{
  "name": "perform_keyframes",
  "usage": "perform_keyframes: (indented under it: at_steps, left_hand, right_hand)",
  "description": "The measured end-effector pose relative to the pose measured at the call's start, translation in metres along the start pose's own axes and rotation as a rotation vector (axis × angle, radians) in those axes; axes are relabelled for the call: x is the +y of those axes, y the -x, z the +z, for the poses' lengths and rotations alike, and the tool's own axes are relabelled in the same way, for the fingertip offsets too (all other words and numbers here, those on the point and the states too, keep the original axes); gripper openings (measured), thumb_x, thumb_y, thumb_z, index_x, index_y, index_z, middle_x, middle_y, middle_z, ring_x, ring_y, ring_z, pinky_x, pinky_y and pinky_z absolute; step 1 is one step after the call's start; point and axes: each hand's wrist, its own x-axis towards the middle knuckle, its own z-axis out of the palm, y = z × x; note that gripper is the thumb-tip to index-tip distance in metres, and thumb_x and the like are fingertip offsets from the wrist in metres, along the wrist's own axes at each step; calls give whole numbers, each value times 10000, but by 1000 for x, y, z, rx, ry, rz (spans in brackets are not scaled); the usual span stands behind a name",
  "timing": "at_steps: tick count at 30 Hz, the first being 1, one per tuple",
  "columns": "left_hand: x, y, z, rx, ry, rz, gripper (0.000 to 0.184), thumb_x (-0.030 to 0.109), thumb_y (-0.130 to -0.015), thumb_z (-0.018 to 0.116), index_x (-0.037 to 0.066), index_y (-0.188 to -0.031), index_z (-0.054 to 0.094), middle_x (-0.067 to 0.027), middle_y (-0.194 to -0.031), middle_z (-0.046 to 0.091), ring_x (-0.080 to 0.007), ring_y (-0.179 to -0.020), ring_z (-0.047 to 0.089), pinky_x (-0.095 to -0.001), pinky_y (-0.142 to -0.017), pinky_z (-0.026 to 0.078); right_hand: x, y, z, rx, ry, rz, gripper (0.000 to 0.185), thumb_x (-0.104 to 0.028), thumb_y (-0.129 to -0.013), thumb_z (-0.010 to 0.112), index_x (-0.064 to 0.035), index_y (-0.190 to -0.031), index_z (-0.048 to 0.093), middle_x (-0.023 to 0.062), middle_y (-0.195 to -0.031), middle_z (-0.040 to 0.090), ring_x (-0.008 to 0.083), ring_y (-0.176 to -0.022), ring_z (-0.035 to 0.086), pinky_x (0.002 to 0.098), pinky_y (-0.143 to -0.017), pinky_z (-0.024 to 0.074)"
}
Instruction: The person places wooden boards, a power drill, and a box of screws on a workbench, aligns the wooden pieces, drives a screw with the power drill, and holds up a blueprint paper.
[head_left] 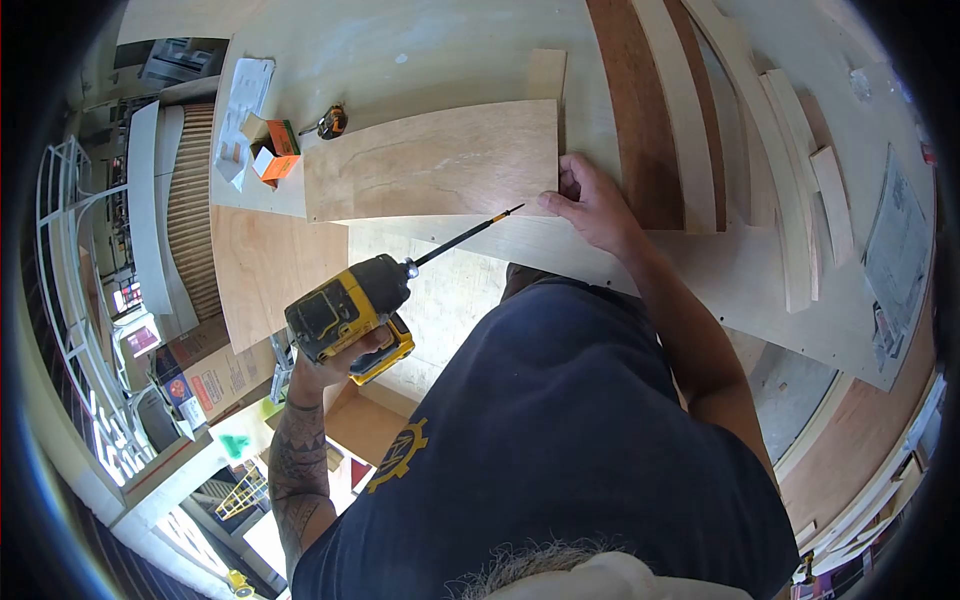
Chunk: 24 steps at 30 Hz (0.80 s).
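Note:
My left hand [350,358] is closed around the grip of a yellow and black cordless impact driver [345,308]. A long driver bit [470,236] points up and right from it, its tip just off the front edge of a curved plywood panel [440,160]. At that panel's right front corner is my right hand [592,205], thumb on the corner and fingers curled by the right end. Part of its grip is hidden. Behind the right end, a small wood strip [547,72] sticks out.
An open orange screw box [278,165], a tape measure [333,122] and papers [245,95] lie at the left of the worktable [440,60]. Curved wooden strips [660,110] stand to the right. A paper drawing [893,250] lies far right. Cardboard boxes [228,385] sit lower left.

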Motion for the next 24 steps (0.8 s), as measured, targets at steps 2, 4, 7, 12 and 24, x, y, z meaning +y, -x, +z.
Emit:
perform_keyframes:
  at_steps: [2, 4, 7, 12, 24]
  left_hand:
    - [5, -3, 1, 7, -73, -38, 365, 101, -849, 899, 73, -1168, 726, -58, -1056, 781, -148, -939, 758, -337, -853, 637]
    - [15, -8, 4, -11, -90, -44, 373, 115, -845, 906, 72, -1168, 724, -59, -1058, 783, -148, -939, 762, -336, -854, 638]
    - [23, -14, 4, -50, -137, -53, 386, 140, -845, 913, 69, -1170, 718, -58, -1061, 787, -145, -938, 767, -333, -856, 639]
    - [44, -19, 8, -75, -226, -94, 408, 171, -846, 918, 66, -1178, 703, -52, -1056, 789, -144, -934, 769, -332, -855, 638]
    - [61, -31, 2, -107, -484, -107, 447, 283, -839, 932, 71, -1163, 709, -55, -1020, 787, -138, -895, 768, -322, -805, 630]
  right_hand:
    - [0, 0, 0, 9, 8, -11, 430, -210, -906, 830, 23, -1200, 619, 121, -952, 718, 194, -840, 684, 352, -785, 562]
    - [-2, 0, 1, 21, 14, -21, 426, -212, -906, 829, 23, -1196, 623, 125, -955, 718, 201, -835, 683, 354, -782, 561]
    - [-6, 2, 1, 31, 9, -9, 431, -227, -899, 832, 19, -1189, 630, 126, -948, 716, 217, -823, 681, 366, -772, 556]
    - [0, 1, 3, 47, 50, -15, 443, -249, -885, 839, 6, -1185, 635, 130, -920, 709, 237, -821, 678, 384, -763, 547]
    - [-7, 4, 0, 56, 64, -14, 428, -252, -876, 840, -2, -1163, 644, 129, -924, 707, 244, -833, 678, 390, -774, 540]
